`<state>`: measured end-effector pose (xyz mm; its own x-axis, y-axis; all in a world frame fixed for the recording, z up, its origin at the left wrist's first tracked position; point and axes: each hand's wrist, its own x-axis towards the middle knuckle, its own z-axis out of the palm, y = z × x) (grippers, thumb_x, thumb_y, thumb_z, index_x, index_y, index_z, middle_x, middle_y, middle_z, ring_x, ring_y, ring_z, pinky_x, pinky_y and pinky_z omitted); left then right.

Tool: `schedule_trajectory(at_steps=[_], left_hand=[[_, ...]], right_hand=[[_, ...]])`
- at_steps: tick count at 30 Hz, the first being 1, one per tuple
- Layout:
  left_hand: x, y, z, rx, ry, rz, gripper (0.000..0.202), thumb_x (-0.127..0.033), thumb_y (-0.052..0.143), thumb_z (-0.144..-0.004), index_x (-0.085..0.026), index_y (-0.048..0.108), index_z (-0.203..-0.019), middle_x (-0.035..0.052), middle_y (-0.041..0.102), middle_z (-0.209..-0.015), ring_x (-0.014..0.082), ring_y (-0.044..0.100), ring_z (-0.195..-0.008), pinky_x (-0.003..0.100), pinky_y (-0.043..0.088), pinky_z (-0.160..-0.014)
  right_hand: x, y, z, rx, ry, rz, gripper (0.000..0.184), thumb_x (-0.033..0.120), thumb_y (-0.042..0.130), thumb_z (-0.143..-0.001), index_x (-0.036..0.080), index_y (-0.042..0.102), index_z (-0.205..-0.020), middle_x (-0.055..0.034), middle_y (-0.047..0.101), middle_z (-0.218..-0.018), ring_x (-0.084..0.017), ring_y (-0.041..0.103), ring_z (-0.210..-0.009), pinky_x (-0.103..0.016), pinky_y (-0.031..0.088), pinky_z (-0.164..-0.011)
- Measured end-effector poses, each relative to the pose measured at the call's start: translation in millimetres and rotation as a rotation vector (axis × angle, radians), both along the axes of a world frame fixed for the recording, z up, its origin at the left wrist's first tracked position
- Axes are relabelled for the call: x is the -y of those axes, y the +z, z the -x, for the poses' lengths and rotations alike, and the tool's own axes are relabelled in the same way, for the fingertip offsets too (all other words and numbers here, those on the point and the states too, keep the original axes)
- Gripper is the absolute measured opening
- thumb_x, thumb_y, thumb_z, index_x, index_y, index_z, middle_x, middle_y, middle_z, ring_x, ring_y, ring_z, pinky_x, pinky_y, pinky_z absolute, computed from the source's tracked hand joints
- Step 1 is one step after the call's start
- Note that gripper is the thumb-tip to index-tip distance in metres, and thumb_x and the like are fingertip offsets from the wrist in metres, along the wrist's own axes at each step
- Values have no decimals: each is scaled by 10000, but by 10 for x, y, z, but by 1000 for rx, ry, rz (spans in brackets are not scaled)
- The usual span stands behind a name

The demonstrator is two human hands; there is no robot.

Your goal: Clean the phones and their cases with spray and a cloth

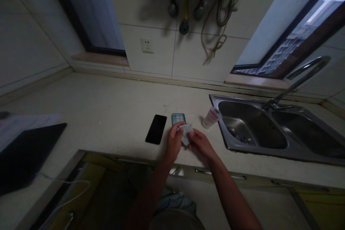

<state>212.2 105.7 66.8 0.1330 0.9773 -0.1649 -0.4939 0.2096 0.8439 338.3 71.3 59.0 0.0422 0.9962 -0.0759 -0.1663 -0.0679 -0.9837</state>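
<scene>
A small whitish sheet, perhaps a wipe or packet (187,133), is pinched between my two hands above the counter's front part. My left hand (174,140) closes on its left edge, while my right hand (201,142) grips its right side. Just beyond the fingers lies a blue-green phone case (178,118), its lower part hidden by my left hand and the sheet. Left of my hands, a phone (156,129) lies flat with a black face up. To the right stands a whitish tube with a pink band (211,118), close to the sink's edge.
A double steel sink (225,140) with a curved faucet (296,77) is set into the counter (115,107) at right. A dark flat object (29,154) and a white cable (78,181) are at left. Hoses (185,10) and a wall socket (147,45) are on the tiled wall.
</scene>
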Motion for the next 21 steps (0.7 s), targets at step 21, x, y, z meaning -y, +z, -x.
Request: schedule_trajectory(at_steps=[21], left_hand=[[-689, -111, 805, -1726, 60, -296, 674, -479, 718, -706, -87, 572, -1234, 246, 627, -1125, 392, 580, -1082, 460, 453, -889]], right_hand=[[-71, -96, -214, -238, -261, 24, 365, 527, 821, -688, 189, 713, -774, -24, 731, -716, -173, 651, -607, -288, 530, -600]])
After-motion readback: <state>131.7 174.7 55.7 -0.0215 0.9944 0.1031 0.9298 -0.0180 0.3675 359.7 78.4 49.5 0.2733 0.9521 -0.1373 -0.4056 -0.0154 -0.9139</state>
